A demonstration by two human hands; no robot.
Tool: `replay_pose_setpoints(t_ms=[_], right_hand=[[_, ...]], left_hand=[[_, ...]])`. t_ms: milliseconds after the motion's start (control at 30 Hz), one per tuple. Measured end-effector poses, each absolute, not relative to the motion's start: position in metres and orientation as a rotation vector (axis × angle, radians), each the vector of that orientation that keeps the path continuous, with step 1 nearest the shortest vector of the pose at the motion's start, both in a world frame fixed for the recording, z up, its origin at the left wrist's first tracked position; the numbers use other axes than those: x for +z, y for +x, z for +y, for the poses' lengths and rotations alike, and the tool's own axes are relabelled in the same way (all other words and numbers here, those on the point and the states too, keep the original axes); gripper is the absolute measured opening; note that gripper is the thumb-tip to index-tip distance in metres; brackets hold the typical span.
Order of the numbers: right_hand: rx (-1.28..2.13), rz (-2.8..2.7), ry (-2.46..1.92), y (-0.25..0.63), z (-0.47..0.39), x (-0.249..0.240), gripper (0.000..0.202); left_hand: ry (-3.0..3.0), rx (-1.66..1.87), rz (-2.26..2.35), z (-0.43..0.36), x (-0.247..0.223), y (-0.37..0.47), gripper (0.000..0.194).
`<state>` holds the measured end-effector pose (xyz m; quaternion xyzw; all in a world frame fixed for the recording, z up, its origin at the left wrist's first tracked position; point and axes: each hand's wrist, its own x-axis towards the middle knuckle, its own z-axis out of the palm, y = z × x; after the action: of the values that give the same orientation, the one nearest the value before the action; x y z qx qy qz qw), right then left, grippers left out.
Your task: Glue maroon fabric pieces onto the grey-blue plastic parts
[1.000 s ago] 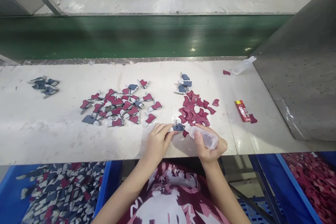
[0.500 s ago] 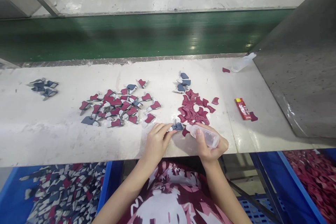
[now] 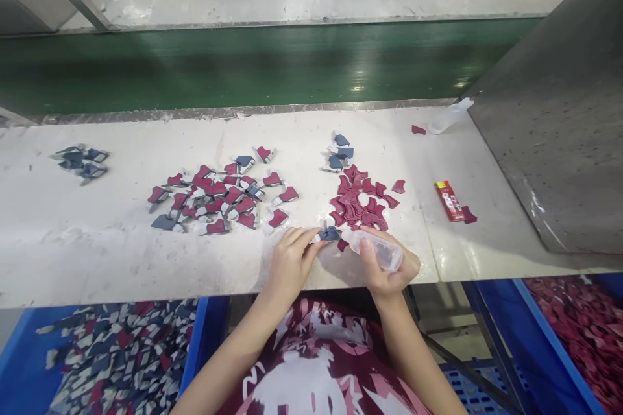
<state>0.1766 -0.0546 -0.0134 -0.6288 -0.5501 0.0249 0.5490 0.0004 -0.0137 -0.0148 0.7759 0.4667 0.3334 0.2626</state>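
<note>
The left hand (image 3: pixel 291 258) has its grip pinching a blue-grey part (image 3: pixel 329 234) near the front edge of the desk (image 3: pixel 121 266). The right hand (image 3: pixel 392 275) has its grip wrapped round a translucent bottle (image 3: pixel 389 255) at three o'clock of that part, nozzle (image 3: pixel 346 235) pointed at it; whether they touch, I cannot tell. From the part, a heap of maroon pieces (image 3: pixel 353 209) lies at one o'clock, three blue-grey parts (image 3: pixel 345 152) at twelve, a pile of maroon-topped parts (image 3: pixel 217 189) between nine and ten, and a red packet (image 3: pixel 449 201) between two and three
</note>
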Motion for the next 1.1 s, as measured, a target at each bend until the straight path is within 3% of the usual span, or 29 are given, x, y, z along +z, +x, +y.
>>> replay_pose_setpoints(t_ms=[467,1100], right_hand=[[0.207,-1.065,-1.413,0.18,-0.061,-0.025,0.016],[0.267,-1.195,-1.362,0.163,-0.056,-0.017,0.014]], left_hand=[[2.126,0.935,1.263,-0.014,-0.017,0.001,0.016],[2.115,0.974,1.199,-0.014,-0.017,0.0,0.023]])
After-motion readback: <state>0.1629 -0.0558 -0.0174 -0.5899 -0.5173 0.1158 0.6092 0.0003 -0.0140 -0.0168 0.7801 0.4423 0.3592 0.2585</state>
